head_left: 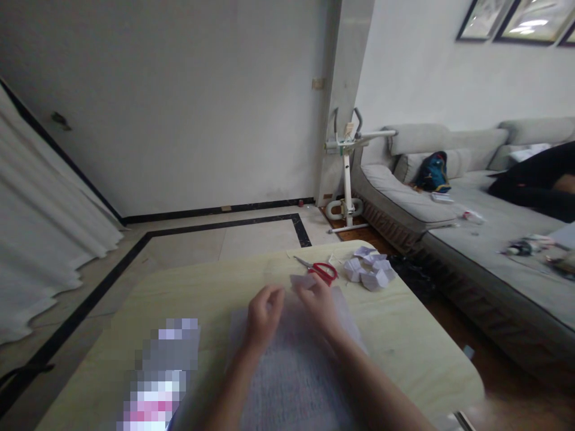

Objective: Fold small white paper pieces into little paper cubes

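Observation:
My right hand (318,302) pinches a small white piece of paper (300,279) between thumb and fingers. Just left of it, my left hand (265,316) is closed, its thumb and fingertips together; whatever they may hold is too small to make out. Both hands are above a large printed sheet (294,377) lying on the table, and my forearms cover parts of it. Red-handled scissors (324,273) lie just beyond my right hand, blades pointing left. To their right sits a cluster of folded white paper pieces (371,269).
The pale wooden table (417,335) has rounded corners. A pixelated object (162,377) lies at its left front. Beyond are a white exercise machine (347,173) and a grey sofa (399,191) with a blue backpack (433,172). A person in dark clothes (539,179) is on the sofa.

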Available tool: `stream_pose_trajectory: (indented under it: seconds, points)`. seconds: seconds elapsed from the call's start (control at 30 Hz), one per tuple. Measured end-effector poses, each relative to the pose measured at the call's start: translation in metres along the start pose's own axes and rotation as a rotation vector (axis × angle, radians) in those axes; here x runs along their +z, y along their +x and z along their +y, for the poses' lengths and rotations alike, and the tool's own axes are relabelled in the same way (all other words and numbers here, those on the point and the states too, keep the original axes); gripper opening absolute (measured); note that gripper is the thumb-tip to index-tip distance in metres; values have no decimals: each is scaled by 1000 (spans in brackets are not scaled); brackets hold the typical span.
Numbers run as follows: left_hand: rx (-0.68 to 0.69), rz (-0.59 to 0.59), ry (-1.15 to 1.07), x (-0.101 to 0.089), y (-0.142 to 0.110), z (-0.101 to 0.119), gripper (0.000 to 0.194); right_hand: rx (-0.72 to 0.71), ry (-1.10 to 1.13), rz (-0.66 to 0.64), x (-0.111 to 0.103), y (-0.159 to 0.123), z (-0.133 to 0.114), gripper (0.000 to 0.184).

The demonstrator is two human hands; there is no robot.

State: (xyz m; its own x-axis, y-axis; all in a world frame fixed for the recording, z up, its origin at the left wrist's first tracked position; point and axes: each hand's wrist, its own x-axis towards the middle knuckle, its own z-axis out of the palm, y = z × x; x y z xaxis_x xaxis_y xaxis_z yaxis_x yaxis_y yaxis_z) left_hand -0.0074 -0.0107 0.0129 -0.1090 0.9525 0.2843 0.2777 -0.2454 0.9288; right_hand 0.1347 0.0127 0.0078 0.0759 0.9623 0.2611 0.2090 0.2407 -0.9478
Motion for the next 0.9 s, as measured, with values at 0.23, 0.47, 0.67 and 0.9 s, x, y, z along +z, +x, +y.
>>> stream_pose_trajectory:
  seconds: [0.23,0.47,0.67,0.9]
  points:
    - [-19,-201,-126,5,-5,7,33,-167,-115,-55,4,-8,2,11]
    - [-106,-215,-139,1,-3,4,30,-253,-283,-100,2,-10,1,18]
    - [-143,-124,-182,5,1,-4,37,-316,-255,-98,3,-11,-1,15]
    - [-215,-65,-309,3,3,-8,36,-300,-132,-105,4,-12,-6,15]
